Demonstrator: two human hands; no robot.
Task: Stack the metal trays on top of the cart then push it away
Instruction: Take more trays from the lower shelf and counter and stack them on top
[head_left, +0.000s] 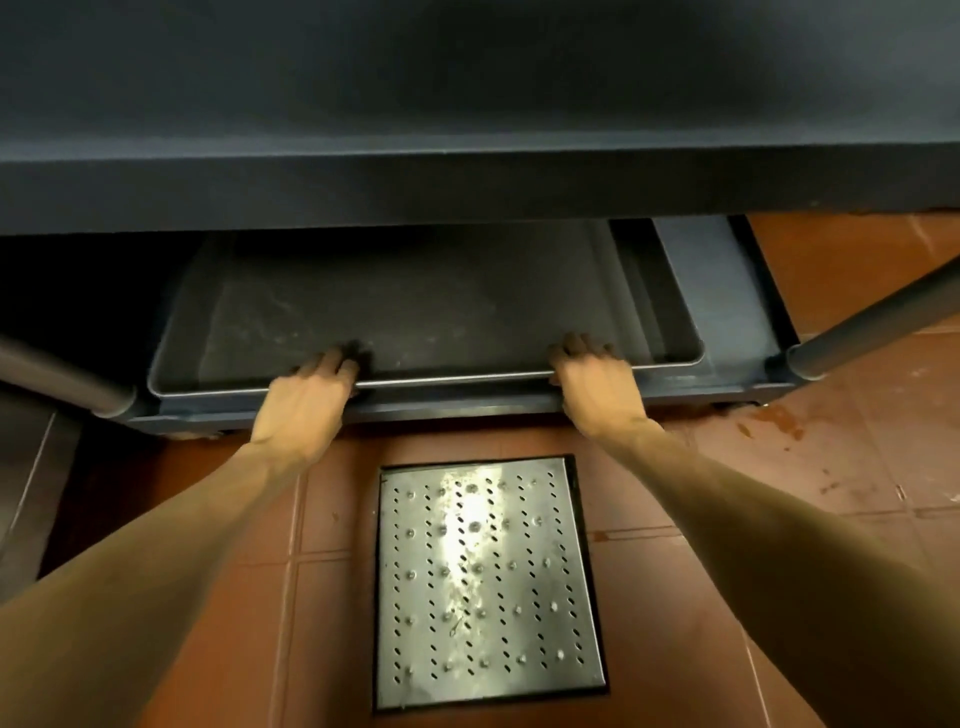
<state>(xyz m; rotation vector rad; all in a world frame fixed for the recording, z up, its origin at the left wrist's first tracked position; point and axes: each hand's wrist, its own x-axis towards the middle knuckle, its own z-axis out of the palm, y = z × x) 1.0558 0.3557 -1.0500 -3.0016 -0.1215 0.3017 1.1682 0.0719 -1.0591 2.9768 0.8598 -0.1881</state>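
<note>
Red tile floor (857, 467) under a dark cart (467, 156) filling the upper frame.
At centre, a metal tray (415, 306) lies on the cart's bottom shelf; left hand (306, 400) and right hand (597, 384) both grip its near rim, above a perforated drain cover (488, 582).

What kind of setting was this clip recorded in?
Probably a commercial kitchen: red quarry-tile floor, a perforated steel floor-drain cover, and a grey utility cart with a metal sheet tray on its lower shelf.

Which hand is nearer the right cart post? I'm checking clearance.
Right. The right hand grips the tray rim, closer to the post; the left hand grips farther left.
</note>
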